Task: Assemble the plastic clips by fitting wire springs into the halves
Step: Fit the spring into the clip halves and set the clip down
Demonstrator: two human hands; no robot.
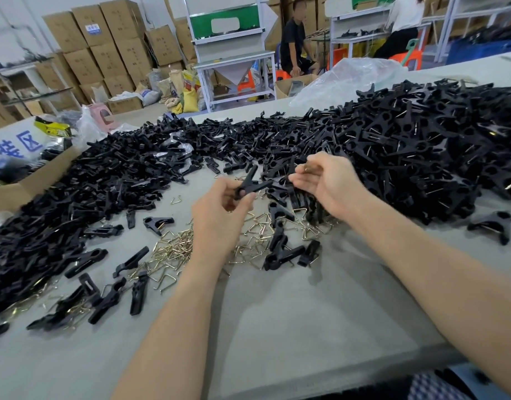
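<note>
My left hand (219,209) grips a black plastic clip (253,183), two halves crossed in a V, held above the table. To its right, my right hand (325,183) pinches a small brass wire spring (306,168) between thumb and fingertips, a short gap from the clip. Loose wire springs (173,249) lie scattered under and between my hands. A heap of loose black clip halves (104,180) covers the left of the table. A heap of assembled clips (422,145) with wire showing fills the right.
The grey table (292,327) has bare surface in front of me. A cardboard box (14,192) stands at the left edge, a clear plastic bag (349,79) at the back. Two people sit at workbenches beyond, with stacked cartons behind.
</note>
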